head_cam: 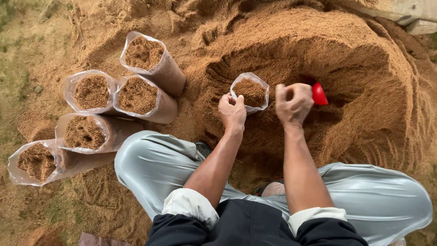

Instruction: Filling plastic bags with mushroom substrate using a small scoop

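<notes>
A small clear plastic bag (250, 91) filled with brown sawdust stands in a hollow of the big sawdust pile (364, 77). My left hand (232, 111) grips the bag's near rim. My right hand (294, 104) is closed around a red scoop (319, 94), held just right of the bag, its red end pointing into the pile. Both forearms reach forward from between my knees, which are covered in grey trousers.
Several filled clear bags lie to the left: one at the back (150, 59), two side by side (93, 91) (141, 98), and two nearer (86, 133) (38, 161). Grass shows at the far left. A pale stone edge (409, 16) lies at top right.
</notes>
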